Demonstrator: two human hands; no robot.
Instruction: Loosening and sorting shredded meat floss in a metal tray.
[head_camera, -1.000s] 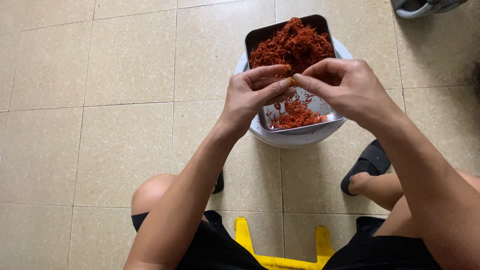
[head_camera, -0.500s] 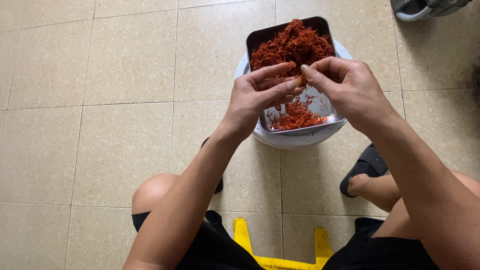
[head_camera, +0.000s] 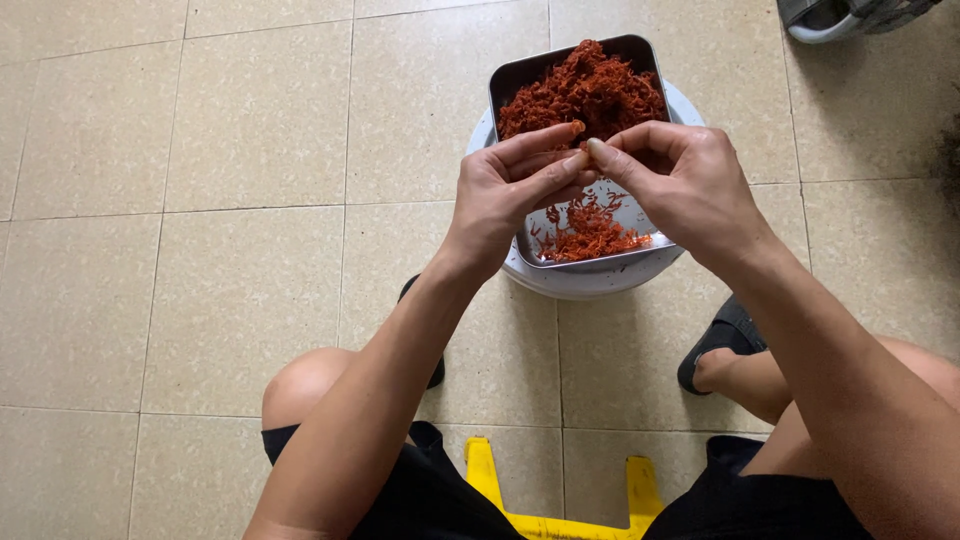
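Note:
A rectangular metal tray (head_camera: 520, 75) sits on a round white stool (head_camera: 590, 282) on the tiled floor. It holds a heap of small red dried shrimp (head_camera: 585, 95) at its far end and a thinner scatter of shrimp (head_camera: 590, 238) at the near end. My left hand (head_camera: 515, 185) and my right hand (head_camera: 680, 180) hover over the tray's middle, fingertips meeting. Both pinch a small piece between thumb and fingers; the piece itself is mostly hidden.
Beige floor tiles (head_camera: 200, 200) spread to the left. A yellow low stool (head_camera: 550, 500) shows between my knees. My foot in a black sandal (head_camera: 720, 345) rests right of the white stool. A grey and white object (head_camera: 850, 15) lies at the top right corner.
Both hands have shifted slightly away from me over the tray, and the fingertips have come closer together. The tray and stool stay where they were.

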